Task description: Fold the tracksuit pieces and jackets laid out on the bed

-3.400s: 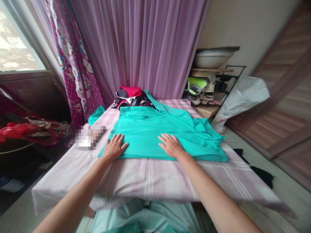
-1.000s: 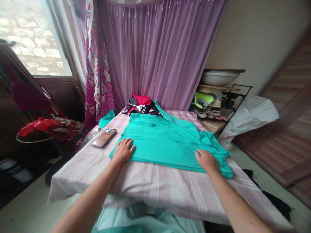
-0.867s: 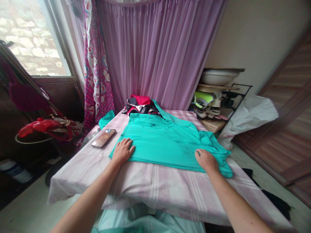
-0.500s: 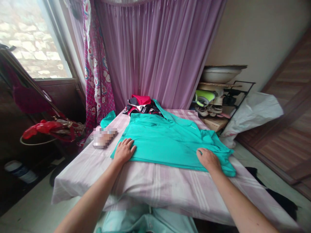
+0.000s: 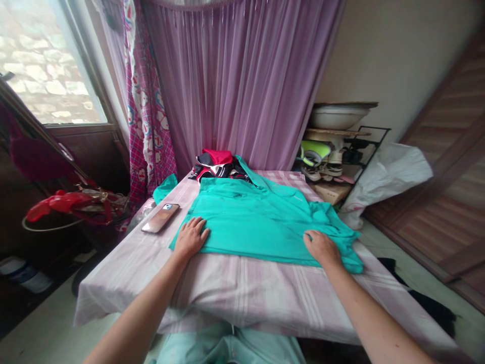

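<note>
A teal garment (image 5: 253, 217) lies spread over the checked cloth of the table (image 5: 242, 283). On its near left corner rests my left hand (image 5: 191, 236), flat with the fingers apart. My right hand (image 5: 322, 246) lies on the near right part of the garment, its fingers loosely extended and partly hidden by the back of the hand. To the right of that hand the fabric is bunched in folds. A phone (image 5: 161, 218) lies left of my left hand. Behind the teal garment is a pile of red, black and white clothing (image 5: 217, 164).
A purple curtain (image 5: 235, 91) hangs behind the table. At the right stand a shoe rack (image 5: 364, 156) with a basin (image 5: 339, 117) on top and a white sack (image 5: 394, 172). Red bags (image 5: 68, 199) hang at the left.
The whole view has shifted slightly, so things appear a little further left. Both hands stay in place on the teal garment.
</note>
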`<state>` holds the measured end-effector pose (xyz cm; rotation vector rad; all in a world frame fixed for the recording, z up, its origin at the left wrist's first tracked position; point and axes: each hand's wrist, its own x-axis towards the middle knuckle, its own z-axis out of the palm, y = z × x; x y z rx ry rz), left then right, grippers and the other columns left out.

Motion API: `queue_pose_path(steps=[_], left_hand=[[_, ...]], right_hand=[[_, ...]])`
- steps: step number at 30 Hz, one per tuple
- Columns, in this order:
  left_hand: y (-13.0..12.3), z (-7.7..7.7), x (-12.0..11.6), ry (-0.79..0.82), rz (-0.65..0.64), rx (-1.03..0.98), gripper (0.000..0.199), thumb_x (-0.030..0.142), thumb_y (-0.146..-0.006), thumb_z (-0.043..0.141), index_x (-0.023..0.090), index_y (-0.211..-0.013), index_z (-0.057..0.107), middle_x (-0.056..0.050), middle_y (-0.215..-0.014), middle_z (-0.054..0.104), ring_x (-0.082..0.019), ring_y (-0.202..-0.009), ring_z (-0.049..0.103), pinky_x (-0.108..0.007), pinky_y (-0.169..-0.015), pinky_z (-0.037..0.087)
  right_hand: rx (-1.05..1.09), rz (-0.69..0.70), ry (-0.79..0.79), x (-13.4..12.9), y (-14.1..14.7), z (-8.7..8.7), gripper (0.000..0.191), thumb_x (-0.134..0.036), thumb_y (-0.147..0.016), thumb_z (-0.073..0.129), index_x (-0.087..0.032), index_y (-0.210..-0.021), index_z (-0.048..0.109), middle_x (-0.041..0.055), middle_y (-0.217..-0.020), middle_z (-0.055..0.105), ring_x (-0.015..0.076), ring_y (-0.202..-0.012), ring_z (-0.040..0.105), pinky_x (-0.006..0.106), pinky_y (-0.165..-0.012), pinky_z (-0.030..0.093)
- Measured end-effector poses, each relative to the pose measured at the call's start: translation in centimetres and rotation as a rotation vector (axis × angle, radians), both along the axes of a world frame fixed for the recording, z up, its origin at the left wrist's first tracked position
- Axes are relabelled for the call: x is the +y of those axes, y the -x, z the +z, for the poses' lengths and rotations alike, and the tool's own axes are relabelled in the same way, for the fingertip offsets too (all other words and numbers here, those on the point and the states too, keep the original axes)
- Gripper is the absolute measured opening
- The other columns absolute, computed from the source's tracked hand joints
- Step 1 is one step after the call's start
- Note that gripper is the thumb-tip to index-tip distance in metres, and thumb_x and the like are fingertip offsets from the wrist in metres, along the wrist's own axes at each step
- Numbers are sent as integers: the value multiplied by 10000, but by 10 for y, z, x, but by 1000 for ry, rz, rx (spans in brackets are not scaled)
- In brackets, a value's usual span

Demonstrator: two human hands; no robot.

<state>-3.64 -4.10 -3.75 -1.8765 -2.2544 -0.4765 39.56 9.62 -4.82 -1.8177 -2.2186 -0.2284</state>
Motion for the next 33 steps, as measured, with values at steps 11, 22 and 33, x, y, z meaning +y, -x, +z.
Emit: queue_pose_path(steps=[11, 22, 33], left_hand=[[3, 1, 2, 26, -17, 26, 507, 469, -972, 381, 203, -1364, 561, -88, -1474, 526, -277, -1390, 427, -450, -1159, 317], [3, 15, 4, 111, -29, 54, 499, 472, -959, 377, 194, -1310, 598, -94, -1419, 577, -265, -1332, 492, -416, -1123, 359], [12, 57, 85, 210, -43, 134, 513, 548, -932, 321, 245, -1013, 727, -76, -1103, 748, -282, -1015, 682, -410, -888, 481]], right_hand=[[28, -13, 28, -10, 6, 13, 328, -246, -929, 458, -191, -1096, 734, 99, -1151, 729, 208, -1041, 661, 280, -904, 458], [-24, -59, 131, -9, 10, 26, 339, -251, -942, 429, -205, -1063, 743, 89, -1137, 732, 194, -1013, 663, 264, -840, 456], [-4, -210, 121, 123, -22, 73, 417, -289, -946, 385, -249, -1216, 701, 91, -1113, 739, 229, -982, 674, 301, -795, 488]])
